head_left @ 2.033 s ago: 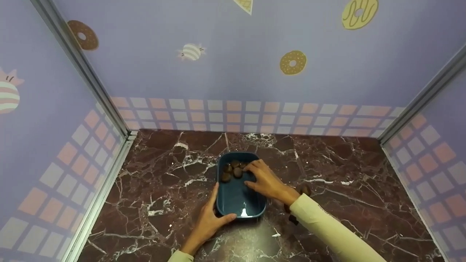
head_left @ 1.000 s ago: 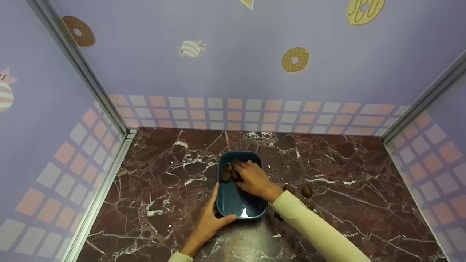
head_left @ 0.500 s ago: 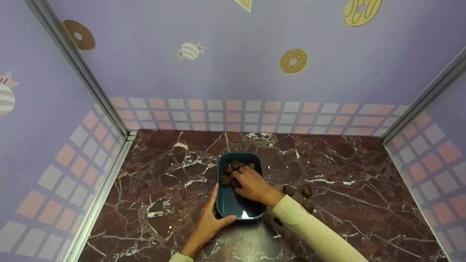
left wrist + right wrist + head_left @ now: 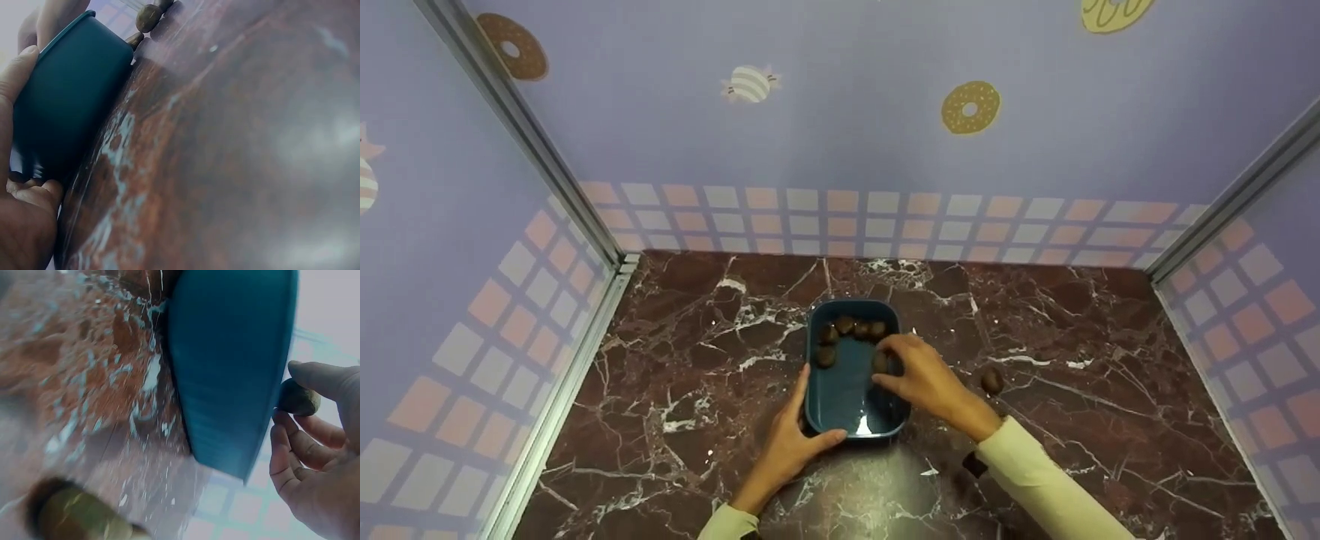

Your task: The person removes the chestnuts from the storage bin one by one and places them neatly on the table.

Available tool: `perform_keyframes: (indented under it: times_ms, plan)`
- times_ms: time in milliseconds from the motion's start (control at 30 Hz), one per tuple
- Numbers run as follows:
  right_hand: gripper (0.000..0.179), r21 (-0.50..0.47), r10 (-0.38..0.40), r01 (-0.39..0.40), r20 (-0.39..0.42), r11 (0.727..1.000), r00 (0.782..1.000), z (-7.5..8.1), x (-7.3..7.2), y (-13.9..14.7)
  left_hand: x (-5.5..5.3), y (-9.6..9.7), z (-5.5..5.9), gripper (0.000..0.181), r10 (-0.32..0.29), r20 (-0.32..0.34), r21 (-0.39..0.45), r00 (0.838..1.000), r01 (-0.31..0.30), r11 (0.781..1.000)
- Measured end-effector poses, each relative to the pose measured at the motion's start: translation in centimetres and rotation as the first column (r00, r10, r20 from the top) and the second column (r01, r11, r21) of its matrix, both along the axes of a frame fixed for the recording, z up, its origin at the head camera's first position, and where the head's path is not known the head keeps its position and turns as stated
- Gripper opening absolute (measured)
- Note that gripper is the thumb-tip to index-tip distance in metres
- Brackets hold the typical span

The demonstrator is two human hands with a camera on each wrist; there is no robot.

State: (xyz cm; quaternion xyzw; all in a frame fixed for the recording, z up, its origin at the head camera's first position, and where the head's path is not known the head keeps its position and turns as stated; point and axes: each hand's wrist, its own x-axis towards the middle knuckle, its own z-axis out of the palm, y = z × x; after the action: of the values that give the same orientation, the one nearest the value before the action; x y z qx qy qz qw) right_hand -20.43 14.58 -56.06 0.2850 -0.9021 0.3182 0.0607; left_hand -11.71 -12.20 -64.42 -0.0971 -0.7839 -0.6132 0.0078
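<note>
A blue rectangular box [image 4: 851, 394] with rounded corners stands on the marbled tabletop. Several brown chestnuts [image 4: 845, 325] lie in it along the far end and upper left side. My left hand [image 4: 787, 442] holds the near left corner, thumb at the near rim and fingers along the left wall. Near the right rim, my right hand [image 4: 926, 379] pinches a chestnut [image 4: 299, 398] between thumb and fingers. In the right wrist view this chestnut shows just beyond the rim. Another chestnut [image 4: 991, 380] lies on the table near the right wrist.
Low in the right wrist view a blurred chestnut [image 4: 84, 514] lies on the table [image 4: 73, 410]. Patterned purple panels [image 4: 840, 135] enclose the back and both sides. Small light crumbs are scattered to the right of the box.
My right hand has drawn back from among the chestnuts to the right rim, now pinching one. More chestnuts show lined along the far end. My left hand has kept its hold.
</note>
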Motion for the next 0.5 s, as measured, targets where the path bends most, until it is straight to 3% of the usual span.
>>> perform_keyframes:
  times_ms: [233, 500]
  plan:
    - [0.038, -0.153, -0.046, 0.04, -0.041, 0.988, 0.998, 0.0, 0.9, 3.6, -0.1, 0.0, 0.2, 0.127, 0.002, -0.011, -0.039, 1.0, -0.002, 0.999]
    - [0.039, -0.206, -0.126, 0.124, 0.003, 0.971, 0.992, -0.9, 2.0, 7.0, 0.1, 0.0, 0.0, 0.126, 0.001, 0.018, -0.014, 1.0, -0.001, 1.0]
